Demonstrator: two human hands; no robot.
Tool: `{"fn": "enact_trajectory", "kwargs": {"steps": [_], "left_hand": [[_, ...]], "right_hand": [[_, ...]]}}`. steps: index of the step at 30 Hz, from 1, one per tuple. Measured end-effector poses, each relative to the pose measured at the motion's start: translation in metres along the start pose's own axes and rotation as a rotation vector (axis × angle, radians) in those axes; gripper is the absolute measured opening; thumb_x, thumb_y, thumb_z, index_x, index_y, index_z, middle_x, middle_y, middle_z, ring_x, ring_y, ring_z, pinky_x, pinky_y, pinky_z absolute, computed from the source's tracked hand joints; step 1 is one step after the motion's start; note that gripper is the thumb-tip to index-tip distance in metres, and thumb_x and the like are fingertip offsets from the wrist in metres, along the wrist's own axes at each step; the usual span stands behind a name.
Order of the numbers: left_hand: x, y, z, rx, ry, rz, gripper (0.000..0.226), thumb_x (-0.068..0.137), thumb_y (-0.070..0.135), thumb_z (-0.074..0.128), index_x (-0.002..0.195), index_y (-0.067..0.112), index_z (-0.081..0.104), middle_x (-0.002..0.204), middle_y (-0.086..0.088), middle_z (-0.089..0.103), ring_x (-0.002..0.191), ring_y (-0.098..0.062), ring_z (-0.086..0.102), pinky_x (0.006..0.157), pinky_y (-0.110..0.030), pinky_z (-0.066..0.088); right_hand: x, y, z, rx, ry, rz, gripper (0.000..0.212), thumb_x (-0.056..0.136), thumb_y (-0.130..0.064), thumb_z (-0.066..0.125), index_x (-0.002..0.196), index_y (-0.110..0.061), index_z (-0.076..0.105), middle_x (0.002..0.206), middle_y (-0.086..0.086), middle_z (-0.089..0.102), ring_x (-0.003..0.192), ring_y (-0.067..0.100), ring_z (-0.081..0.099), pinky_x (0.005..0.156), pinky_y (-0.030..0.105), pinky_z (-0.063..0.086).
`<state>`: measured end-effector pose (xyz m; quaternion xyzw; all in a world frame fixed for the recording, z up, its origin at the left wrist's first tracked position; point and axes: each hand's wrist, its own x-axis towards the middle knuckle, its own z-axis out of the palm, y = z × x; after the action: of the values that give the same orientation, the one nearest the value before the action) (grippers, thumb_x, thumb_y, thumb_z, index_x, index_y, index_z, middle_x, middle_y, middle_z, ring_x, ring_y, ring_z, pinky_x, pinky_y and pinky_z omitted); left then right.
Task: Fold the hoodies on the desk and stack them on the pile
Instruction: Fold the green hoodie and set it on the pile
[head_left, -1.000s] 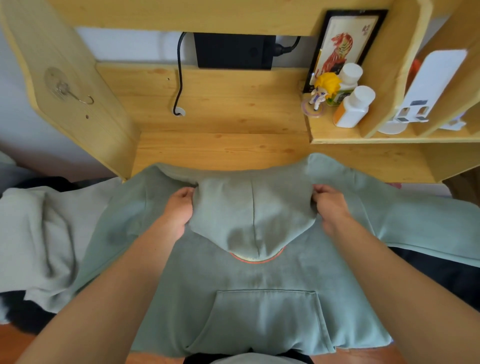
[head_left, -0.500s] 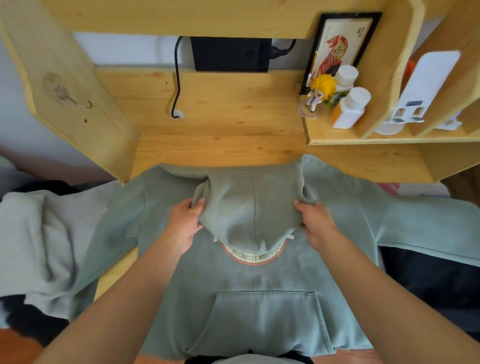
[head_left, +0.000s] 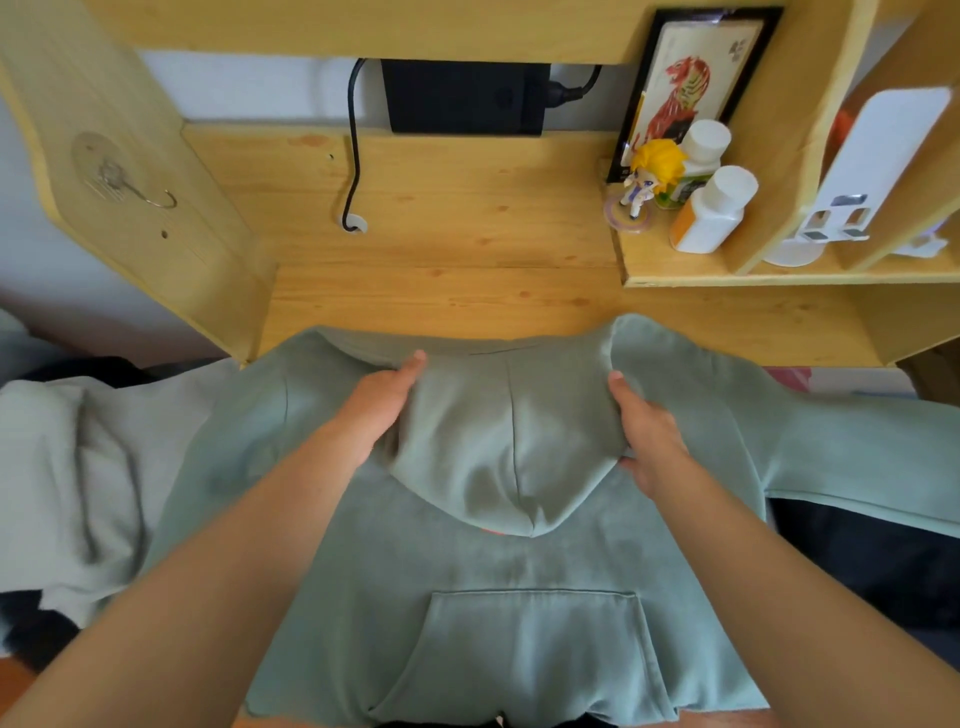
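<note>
On the hoodie (head_left: 519, 561), both hands — left (head_left: 371, 410), right (head_left: 649, 434) — are flattening the hood (head_left: 498, 447), fingers seemingly straight; uneven pressing risks creasing.

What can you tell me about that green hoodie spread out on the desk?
The green hoodie is sage-coloured, soft fleece-like cloth, lying front up on the wooden desk. Its hood is folded down over the chest, hiding nearly all of an orange print. A kangaroo pocket sits near the hem. The sleeves spread to both sides, past the desk edges. The left hand and right hand rest flat along the hood's sides.
</note>
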<state>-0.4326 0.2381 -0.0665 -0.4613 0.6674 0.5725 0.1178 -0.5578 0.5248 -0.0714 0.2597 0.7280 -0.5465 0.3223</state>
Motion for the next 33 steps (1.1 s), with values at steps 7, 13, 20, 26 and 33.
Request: {"fn": "enact_trajectory", "kwargs": {"steps": [7,13,20,26,33], "left_hand": [[0.021,0.051,-0.002,-0.437,0.040,0.288,0.021,0.106,0.014,0.052,0.102,0.020,0.072,0.103,-0.003,0.076,0.092,-0.021,0.073,0.083,-0.037,0.061],[0.018,0.002,-0.002,0.176,0.303,0.015,0.079,0.078,0.077,0.052,0.120,0.011,0.061,0.116,-0.011,0.067,0.105,-0.032,0.064,0.091,-0.041,0.054],[-0.009,-0.032,0.016,-0.664,0.190,-0.123,0.011,0.103,0.021,0.060,0.113,0.017,0.061,0.116,-0.007,0.071,0.097,-0.023,0.069,0.075,-0.036,0.057],[-0.020,-0.040,0.006,-0.990,-0.041,-0.147,0.038,0.097,-0.005,0.044,0.128,0.008,0.060,0.129,-0.013,0.070,0.109,-0.027,0.070,0.088,-0.045,0.056],[-0.002,-0.024,-0.009,-0.407,0.176,-0.177,0.042,0.103,0.049,0.046,0.101,0.013,0.069,0.100,-0.008,0.072,0.101,-0.031,0.068,0.082,-0.038,0.054]], "right_hand": [[0.028,0.003,0.009,0.075,-0.076,-0.128,0.018,0.092,-0.001,0.063,0.104,-0.013,0.065,0.111,0.012,0.073,0.097,0.028,0.070,0.092,0.047,0.057],[0.039,0.014,0.010,0.150,-0.112,0.010,0.041,0.091,0.014,0.050,0.121,-0.010,0.062,0.117,0.013,0.070,0.096,0.026,0.068,0.082,0.043,0.058],[0.025,0.007,0.013,0.263,-0.113,0.005,0.018,0.099,-0.022,0.065,0.116,-0.017,0.062,0.104,0.002,0.071,0.089,0.017,0.068,0.071,0.036,0.056],[0.028,0.003,0.009,0.369,-0.097,-0.042,0.019,0.107,-0.013,0.045,0.103,-0.021,0.061,0.101,0.000,0.068,0.082,0.015,0.065,0.069,0.036,0.052],[0.020,0.002,0.003,0.289,-0.030,-0.126,0.021,0.103,-0.017,0.054,0.120,-0.027,0.061,0.108,-0.003,0.070,0.090,0.019,0.067,0.081,0.043,0.057]]}}
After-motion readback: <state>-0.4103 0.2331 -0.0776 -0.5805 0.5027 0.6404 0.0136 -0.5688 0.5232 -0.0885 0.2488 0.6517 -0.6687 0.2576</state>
